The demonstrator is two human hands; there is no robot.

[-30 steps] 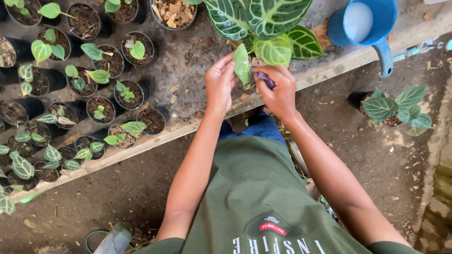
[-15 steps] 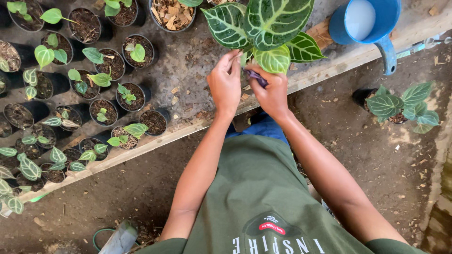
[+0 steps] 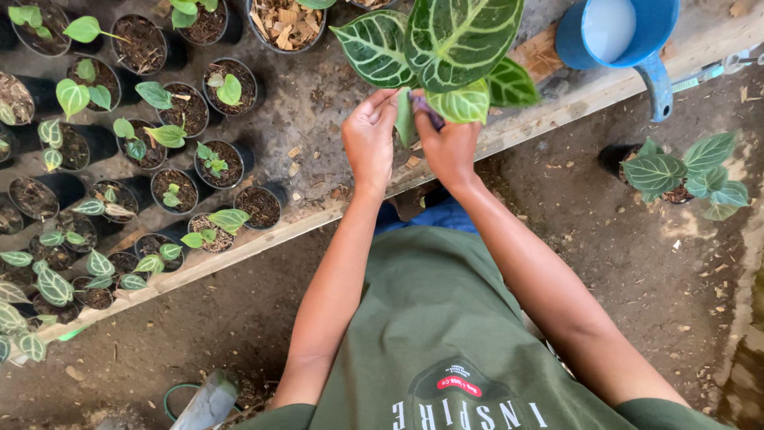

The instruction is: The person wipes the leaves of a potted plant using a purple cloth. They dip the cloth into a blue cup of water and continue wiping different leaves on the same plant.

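Veined plant [image 3: 446,48] above both hands' fingers [image 3: 380,103].

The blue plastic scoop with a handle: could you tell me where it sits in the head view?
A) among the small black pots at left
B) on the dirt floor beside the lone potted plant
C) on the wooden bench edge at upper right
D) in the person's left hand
C: the blue plastic scoop rests on the wooden bench at upper right, apart from both hands.
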